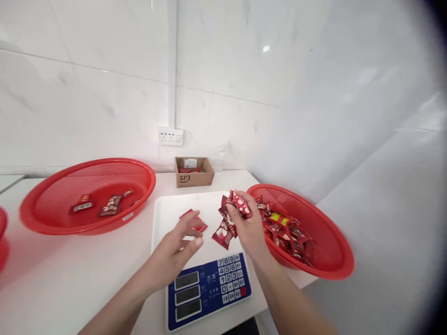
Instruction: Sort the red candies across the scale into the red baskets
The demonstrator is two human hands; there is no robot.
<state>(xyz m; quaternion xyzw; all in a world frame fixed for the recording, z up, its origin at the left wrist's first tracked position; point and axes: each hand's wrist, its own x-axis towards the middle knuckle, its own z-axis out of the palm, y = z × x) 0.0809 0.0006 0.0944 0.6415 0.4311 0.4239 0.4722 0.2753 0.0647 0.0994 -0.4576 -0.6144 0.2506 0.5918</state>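
My right hand (248, 218) is closed around several red wrapped candies (226, 224), held over the right side of the white weighing scale (206, 249). Some of the candies hang below the fingers. Close by, my left hand (178, 249) is open with its fingers apart, above the scale's plate. Partly behind its fingers, a flat red packet (200, 225) lies on the plate. Just beyond my right hand stands a red plastic basket (335, 251), tilted in view, with many red candy packets (288, 232) heaped inside.
At the left, another red basket (45, 204) holds a few packets (111, 204). A small cardboard box (195, 180) with red packets sits at the back, beside a clear plastic bottle (220, 160). A wall socket (171, 136) is above. One more red basket edge (3, 232) shows at far left.
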